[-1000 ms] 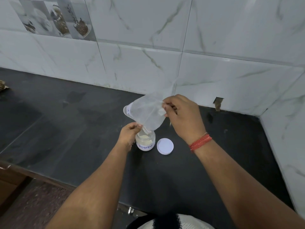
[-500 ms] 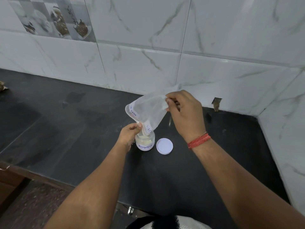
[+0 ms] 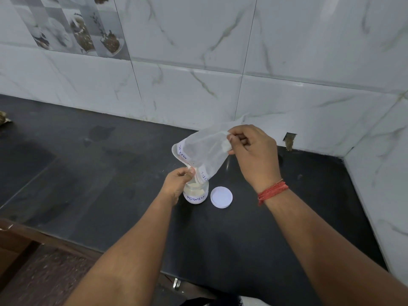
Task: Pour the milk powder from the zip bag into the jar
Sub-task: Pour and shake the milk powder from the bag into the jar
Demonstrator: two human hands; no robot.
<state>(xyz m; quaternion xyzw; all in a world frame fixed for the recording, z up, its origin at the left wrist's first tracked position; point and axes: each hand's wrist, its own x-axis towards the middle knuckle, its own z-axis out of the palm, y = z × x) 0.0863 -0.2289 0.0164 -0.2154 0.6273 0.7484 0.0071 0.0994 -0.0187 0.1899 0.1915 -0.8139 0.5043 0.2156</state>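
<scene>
wall (image 3: 287, 51): white marbled tiles behind black countertop (image 3: 88, 173) | decorative tile (image 3: 72, 29): above countertop's left | floor (image 3: 44, 279): speckled, below countertop's front edge

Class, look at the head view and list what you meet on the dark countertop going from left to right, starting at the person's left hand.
left hand → jar → white lid → red thread on the right wrist

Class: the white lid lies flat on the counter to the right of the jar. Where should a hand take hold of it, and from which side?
Grip the lid by its rim, coming from above, thumb and fingers on opposite edges. It is a low round disc lying flat on the counter, so only the rim offers purchase; its right side is clear, while the jar stands close on its left.
</scene>
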